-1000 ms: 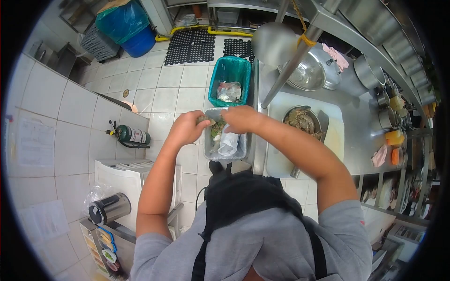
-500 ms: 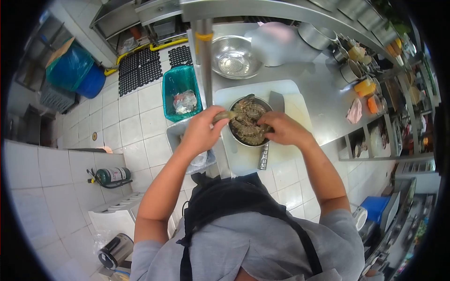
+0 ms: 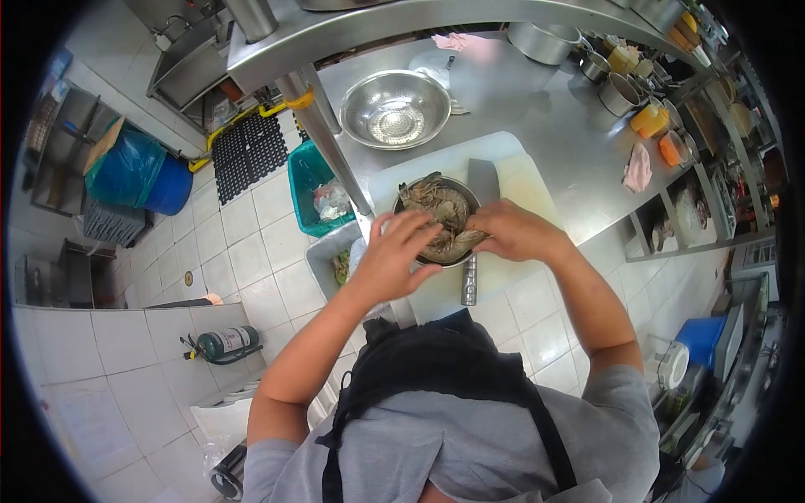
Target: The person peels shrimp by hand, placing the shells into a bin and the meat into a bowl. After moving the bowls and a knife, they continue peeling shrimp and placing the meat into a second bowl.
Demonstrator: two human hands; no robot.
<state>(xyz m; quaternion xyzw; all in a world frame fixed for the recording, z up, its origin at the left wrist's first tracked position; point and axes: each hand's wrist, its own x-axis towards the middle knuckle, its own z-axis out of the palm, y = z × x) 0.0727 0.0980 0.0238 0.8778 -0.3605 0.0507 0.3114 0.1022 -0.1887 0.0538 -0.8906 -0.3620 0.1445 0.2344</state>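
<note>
A metal bowl (image 3: 406, 189) of raw prawns (image 3: 444, 201) rests on the white cutting board (image 3: 419, 159). My left hand (image 3: 392, 256) is over the bowl's left edge, its fingers apart and nothing seen in them. At the bowl's right side my right hand (image 3: 516, 232) is closed, thumb and fingers pinching a prawn (image 3: 463, 246) that lies along the near rim. A cleaver (image 3: 484, 178) lies on the board, partly hidden by the bowl and my right hand; its metal handle sticks out toward me.
A perforated metal colander (image 3: 394, 113) stands behind the board, near a steel post (image 3: 323, 138). To the left are a green-lined bin (image 3: 303, 201) and a grey bin (image 3: 323, 260) with scraps. A pink cloth (image 3: 637, 167), sauce containers and pots line the right side of the counter.
The prawn in my left hand is gone from it, and that hand has opened and come nearer over the bowl. My right hand now grips a prawn at the rim. The view has shifted.
</note>
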